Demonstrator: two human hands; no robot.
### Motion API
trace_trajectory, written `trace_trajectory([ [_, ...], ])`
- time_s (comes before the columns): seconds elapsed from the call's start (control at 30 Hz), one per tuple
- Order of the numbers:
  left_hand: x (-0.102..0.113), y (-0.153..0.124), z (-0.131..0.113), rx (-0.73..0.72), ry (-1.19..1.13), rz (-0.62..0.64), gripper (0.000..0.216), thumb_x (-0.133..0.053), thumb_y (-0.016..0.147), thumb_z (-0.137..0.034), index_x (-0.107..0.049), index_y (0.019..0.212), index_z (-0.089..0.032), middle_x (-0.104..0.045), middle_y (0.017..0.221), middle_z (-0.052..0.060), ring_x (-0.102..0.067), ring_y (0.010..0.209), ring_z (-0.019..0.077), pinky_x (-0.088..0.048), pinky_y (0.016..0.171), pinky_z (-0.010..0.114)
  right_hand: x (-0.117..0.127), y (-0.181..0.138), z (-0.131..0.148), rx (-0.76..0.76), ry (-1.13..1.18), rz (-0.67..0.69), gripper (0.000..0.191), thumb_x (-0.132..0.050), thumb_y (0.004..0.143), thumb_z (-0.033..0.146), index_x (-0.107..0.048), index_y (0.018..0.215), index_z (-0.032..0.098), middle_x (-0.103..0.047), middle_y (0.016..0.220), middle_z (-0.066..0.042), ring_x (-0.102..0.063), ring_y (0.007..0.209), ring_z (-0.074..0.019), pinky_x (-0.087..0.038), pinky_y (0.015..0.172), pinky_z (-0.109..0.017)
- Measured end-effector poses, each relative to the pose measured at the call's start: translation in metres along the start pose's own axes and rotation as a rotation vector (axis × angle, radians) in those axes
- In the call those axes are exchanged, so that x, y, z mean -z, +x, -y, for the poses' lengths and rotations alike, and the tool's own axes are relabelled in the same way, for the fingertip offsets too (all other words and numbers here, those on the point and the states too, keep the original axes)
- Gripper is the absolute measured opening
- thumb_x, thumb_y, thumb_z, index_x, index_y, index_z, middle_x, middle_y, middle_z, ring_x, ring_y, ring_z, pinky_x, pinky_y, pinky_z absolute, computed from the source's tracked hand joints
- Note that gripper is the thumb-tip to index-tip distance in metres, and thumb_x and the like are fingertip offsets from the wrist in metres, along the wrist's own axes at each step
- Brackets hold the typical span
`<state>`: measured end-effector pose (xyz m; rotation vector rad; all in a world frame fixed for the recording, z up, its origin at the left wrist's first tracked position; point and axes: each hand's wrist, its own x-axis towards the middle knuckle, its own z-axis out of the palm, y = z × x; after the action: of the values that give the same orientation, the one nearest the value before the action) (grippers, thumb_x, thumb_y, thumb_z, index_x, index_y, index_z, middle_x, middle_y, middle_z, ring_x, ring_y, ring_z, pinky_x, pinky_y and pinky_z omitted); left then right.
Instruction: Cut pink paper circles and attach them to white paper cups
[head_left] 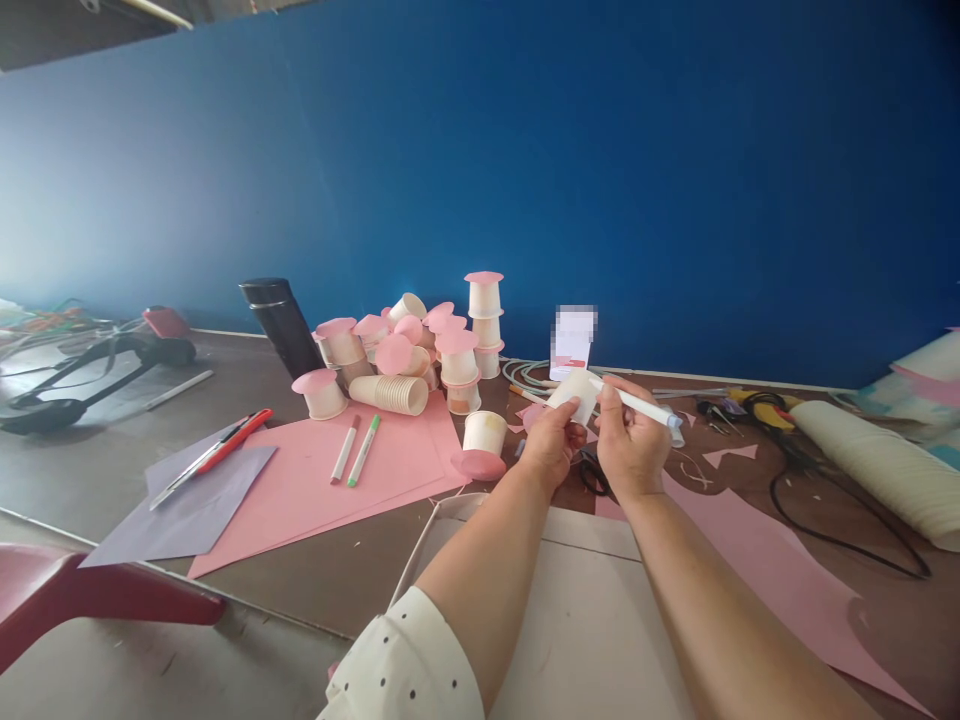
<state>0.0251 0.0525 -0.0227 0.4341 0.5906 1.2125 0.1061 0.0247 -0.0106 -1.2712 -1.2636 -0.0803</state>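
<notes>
My left hand [553,440] is closed round a small white paper cup [576,392], held tilted above the table. My right hand [631,440] grips a white marker pen [637,405], its tip laid against the cup's side. Both hands hover over the brown table [315,580], just right of a cup standing on a pink paper disc [484,440]. Behind them lies a pile of paper cups with pink tops [409,350], some stacked upright, some lying on their sides.
Pink paper sheets [322,480] carry two marker pens [354,450]. A red utility knife [221,450] rests on a lilac sheet. A black flask [281,325], scissors [592,472], cables, a paper roll [885,465] and a red chair [75,590] surround the spot.
</notes>
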Motion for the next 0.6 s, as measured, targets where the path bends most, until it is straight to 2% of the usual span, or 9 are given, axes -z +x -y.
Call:
trace_trajectory([
  [0.33,0.004,0.006,0.011,-0.094,0.215,-0.006,0.030,-0.074,0.063,-0.033,-0.060,0.081,-0.012,-0.053,0.059,-0.001,-0.044,0.048,0.0050,-0.035,0.047,0.018,0.002,0.005,-0.005,-0.018,-0.001,-0.034,0.032,-0.049,0.089,0.041,-0.066,0.100,0.017,-0.070,0.089,-0.010,-0.065,0.078,-0.0207,-0.052,0.073,-0.035],
  [0.6,0.009,0.010,0.016,-0.147,0.341,-0.006,0.027,-0.070,0.066,-0.036,-0.059,0.075,-0.013,-0.049,0.052,-0.003,-0.044,0.047,0.0066,-0.036,0.048,0.019,0.001,0.004,-0.005,0.000,-0.010,-0.047,0.028,-0.050,0.089,0.039,-0.067,0.096,0.018,-0.071,0.086,-0.009,-0.066,0.078,-0.0209,-0.051,0.074,-0.034],
])
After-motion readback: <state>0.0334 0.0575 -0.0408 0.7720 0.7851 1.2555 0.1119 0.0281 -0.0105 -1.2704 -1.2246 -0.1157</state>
